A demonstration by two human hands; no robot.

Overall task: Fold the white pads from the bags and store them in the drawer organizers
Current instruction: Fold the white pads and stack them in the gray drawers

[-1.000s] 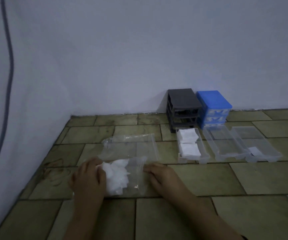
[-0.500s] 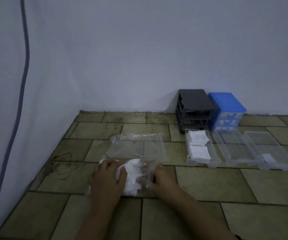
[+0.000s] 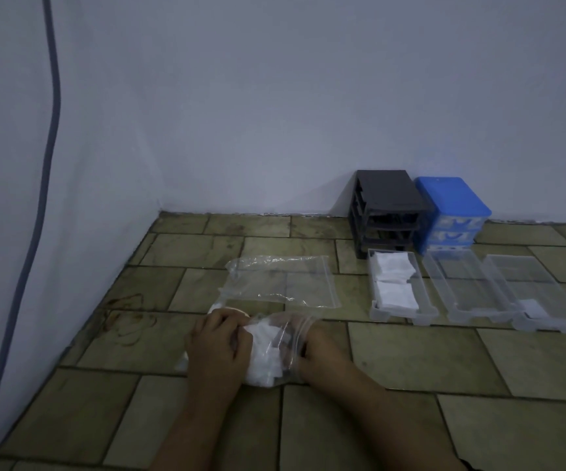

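On a tiled floor (image 3: pixel 410 355) near the corner of two walls, a person's left hand (image 3: pixel 218 345) lies over a clear bag (image 3: pixel 285 348) of white pads (image 3: pixel 264 355), fingers curled onto it, while the right hand (image 3: pixel 312 351) reaches into the bag's open end, its fingers hidden so its grip cannot be told. Behind it lies an empty bag (image 3: pixel 281 280). Toward the back wall, three clear drawers (image 3: pixel 471 287) sit in front of a black organizer (image 3: pixel 386 205) and a blue organizer (image 3: pixel 451 209), the leftmost holding folded pads (image 3: pixel 395 280).
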